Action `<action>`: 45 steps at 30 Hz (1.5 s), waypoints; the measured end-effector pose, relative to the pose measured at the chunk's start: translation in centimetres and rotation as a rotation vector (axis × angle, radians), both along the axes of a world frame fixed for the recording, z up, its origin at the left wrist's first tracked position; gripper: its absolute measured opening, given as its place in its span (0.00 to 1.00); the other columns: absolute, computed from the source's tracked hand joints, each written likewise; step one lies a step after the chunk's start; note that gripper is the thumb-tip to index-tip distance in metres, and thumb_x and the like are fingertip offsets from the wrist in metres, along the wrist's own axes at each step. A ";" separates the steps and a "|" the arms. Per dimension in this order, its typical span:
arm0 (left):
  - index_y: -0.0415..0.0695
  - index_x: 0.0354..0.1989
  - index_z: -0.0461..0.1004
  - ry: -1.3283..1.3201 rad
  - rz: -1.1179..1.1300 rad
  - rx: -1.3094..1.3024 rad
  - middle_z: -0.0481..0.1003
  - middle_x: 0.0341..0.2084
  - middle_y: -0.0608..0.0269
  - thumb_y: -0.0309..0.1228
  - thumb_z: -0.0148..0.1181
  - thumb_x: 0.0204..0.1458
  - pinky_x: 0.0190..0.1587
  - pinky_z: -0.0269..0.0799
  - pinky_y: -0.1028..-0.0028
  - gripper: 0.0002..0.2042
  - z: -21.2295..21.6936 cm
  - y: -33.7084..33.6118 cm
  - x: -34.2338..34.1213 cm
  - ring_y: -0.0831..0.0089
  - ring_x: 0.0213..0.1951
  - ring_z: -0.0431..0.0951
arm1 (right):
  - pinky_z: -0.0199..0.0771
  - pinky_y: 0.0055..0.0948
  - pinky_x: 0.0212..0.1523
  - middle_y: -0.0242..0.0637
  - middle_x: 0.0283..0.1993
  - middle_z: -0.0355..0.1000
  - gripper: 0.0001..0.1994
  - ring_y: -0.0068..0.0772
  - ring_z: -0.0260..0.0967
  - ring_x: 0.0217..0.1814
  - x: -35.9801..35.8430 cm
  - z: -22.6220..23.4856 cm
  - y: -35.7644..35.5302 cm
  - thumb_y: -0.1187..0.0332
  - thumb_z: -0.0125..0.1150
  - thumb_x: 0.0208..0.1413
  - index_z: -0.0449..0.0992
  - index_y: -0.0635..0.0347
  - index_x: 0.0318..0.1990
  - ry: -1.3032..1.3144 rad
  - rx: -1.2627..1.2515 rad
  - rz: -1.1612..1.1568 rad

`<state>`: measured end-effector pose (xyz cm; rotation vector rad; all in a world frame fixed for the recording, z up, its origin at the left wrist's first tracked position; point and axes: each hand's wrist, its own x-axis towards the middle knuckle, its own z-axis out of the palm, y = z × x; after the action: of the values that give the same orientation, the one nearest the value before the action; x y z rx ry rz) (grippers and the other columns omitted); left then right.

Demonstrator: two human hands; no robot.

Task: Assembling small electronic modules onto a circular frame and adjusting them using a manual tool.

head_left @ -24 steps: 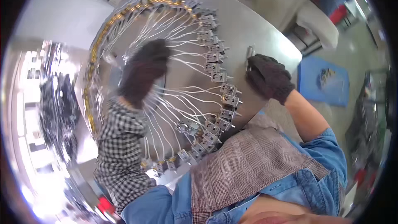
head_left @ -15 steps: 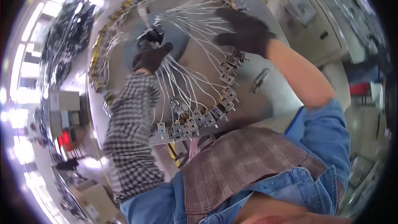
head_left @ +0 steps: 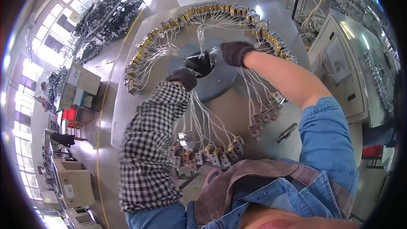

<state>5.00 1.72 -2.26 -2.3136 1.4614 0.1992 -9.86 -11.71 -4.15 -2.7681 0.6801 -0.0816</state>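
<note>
White wires fan out from the dark centre of a grey round disc (head_left: 224,85) on a metal table. Small metal blocks with brass-coloured parts (head_left: 146,44) sit at the wire ends, curving round the far and left sides. My left hand (head_left: 184,77), in a dark glove, is curled at the near-left rim of the centre, closed on a bundle of white wires (head_left: 196,109) that runs toward me; its fingertips are hidden. My right hand (head_left: 236,54), also gloved, grips another wire bundle (head_left: 216,54) at the far right of the centre. More metal blocks (head_left: 214,156) lie at the near edge.
A slim metal tool (head_left: 287,132) lies on the table (head_left: 271,144) at the right. A beige cabinet (head_left: 339,65) stands beyond the right edge. Cartons (head_left: 76,184) and heaps of dark wiring (head_left: 104,19) are at the left.
My right hand has moved left and inward to the centre, and the right-hand wires now hang in a narrower bunch. The view has shifted, showing more of the far side.
</note>
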 end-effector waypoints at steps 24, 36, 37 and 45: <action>0.43 0.50 0.69 -0.097 -0.307 0.145 0.74 0.43 0.48 0.32 0.50 0.46 0.46 0.71 0.58 0.20 12.4 4.1 6.1 0.53 0.45 0.74 | 0.57 0.37 0.62 0.34 0.59 0.65 0.23 0.37 0.60 0.62 19.5 -0.9 -9.1 0.58 0.57 0.49 0.70 0.47 0.54 -0.026 -0.146 0.184; 0.47 0.46 0.70 -0.072 -0.377 0.321 0.76 0.35 0.53 0.32 0.52 0.47 0.39 0.74 0.59 0.15 14.3 0.5 6.6 0.55 0.38 0.77 | 0.70 0.37 0.49 0.33 0.51 0.71 0.15 0.39 0.68 0.54 13.4 1.8 -6.9 0.67 0.54 0.48 0.75 0.43 0.46 0.091 -0.183 0.351; 0.48 0.45 0.70 -0.134 -0.382 0.364 0.76 0.35 0.54 0.32 0.52 0.47 0.38 0.74 0.59 0.15 14.1 -0.2 6.2 0.56 0.37 0.77 | 0.70 0.38 0.50 0.32 0.52 0.70 0.16 0.37 0.68 0.55 13.1 1.0 -7.1 0.67 0.53 0.49 0.75 0.42 0.46 0.020 -0.272 0.351; 0.48 0.39 0.73 -0.133 -0.681 0.150 0.74 0.34 0.53 0.30 0.48 0.50 0.41 0.73 0.60 0.10 9.7 0.7 11.9 0.55 0.40 0.76 | 0.68 0.37 0.52 0.30 0.50 0.71 0.15 0.38 0.68 0.54 14.4 2.6 -5.8 0.65 0.55 0.47 0.76 0.43 0.44 0.121 -0.412 0.405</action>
<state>16.90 2.41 7.40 -1.5655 1.9795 -0.0388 4.55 -17.48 -1.56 -3.2698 0.1217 0.0366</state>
